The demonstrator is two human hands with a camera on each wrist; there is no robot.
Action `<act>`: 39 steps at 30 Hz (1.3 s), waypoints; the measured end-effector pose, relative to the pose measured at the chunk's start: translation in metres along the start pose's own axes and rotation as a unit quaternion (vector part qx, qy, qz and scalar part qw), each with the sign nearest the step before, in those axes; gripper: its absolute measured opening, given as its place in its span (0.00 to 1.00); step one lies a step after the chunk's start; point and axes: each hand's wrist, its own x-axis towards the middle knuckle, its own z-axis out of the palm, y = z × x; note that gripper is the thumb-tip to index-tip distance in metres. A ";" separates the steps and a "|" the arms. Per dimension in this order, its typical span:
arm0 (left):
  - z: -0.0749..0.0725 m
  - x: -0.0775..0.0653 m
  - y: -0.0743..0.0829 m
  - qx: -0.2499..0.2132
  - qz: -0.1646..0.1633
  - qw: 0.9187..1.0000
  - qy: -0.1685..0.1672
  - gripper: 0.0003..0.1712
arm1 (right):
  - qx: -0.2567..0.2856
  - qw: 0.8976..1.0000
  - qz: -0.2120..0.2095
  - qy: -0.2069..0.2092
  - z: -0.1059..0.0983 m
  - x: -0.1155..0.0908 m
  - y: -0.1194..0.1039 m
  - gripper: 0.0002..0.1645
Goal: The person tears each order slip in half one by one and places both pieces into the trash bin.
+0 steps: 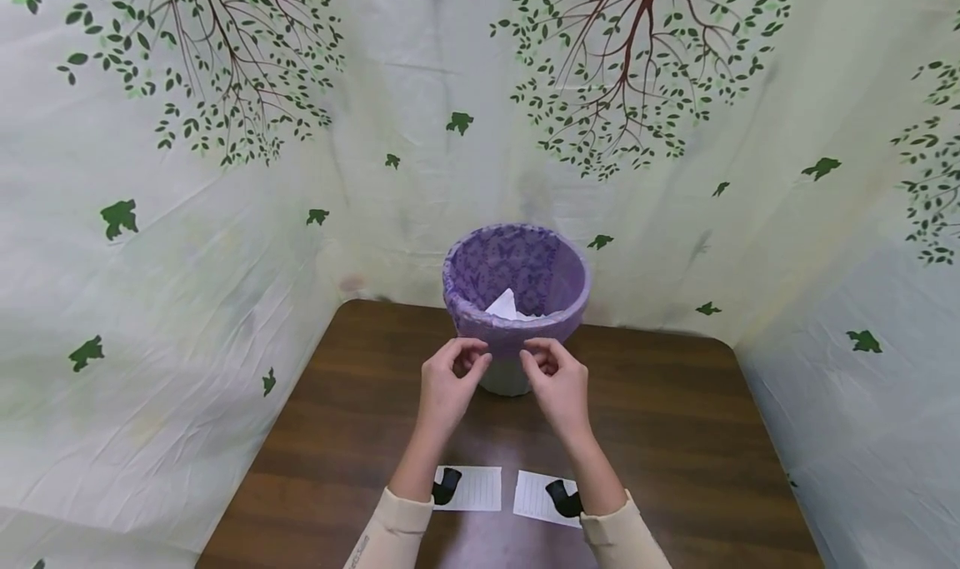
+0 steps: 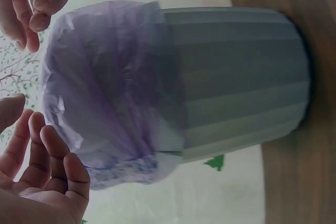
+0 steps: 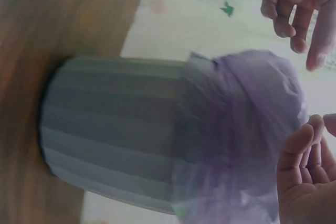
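Observation:
A grey bin (image 2: 236,82) lined with a purple bag (image 1: 517,329) stands upright on the table. White paper (image 1: 504,306) lies inside it, partly hidden by the near rim. My left hand (image 1: 453,377) is in front of the bin's near left side, fingers loosely bent, with no object visible between thumb and fingertips. Opposite it, my right hand (image 1: 557,377) hovers by the near right side in a similar pose, also with nothing visible in it. A gap separates the two hands. Nearer to me, two lined paper pieces (image 1: 480,490) (image 1: 528,496) lie side by side under the forearms.
The brown wooden table (image 1: 675,436) has rounded far corners. Behind and beside it hangs a pale cloth (image 1: 405,219) printed with trees and leaves. Black wrist mounts (image 1: 447,486) show beside both forearms, over the paper pieces.

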 end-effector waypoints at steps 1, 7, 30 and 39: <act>0.000 -0.002 -0.002 0.002 -0.004 1.000 -0.003 0.07 | 0.002 1.000 0.005 -0.004 0.001 -0.003 0.003 0.07; -0.001 -0.020 -0.018 0.016 -0.040 0.999 -0.026 0.09 | 0.006 0.999 0.039 -0.030 0.004 -0.021 0.018 0.09; -0.016 -0.106 -0.077 0.085 -0.112 0.988 -0.061 0.17 | -0.031 0.979 0.149 -0.139 0.025 -0.097 0.076 0.16; -0.008 -0.124 -0.095 0.106 -0.103 0.985 -0.092 0.22 | -0.032 0.973 0.149 -0.170 0.034 -0.114 0.096 0.20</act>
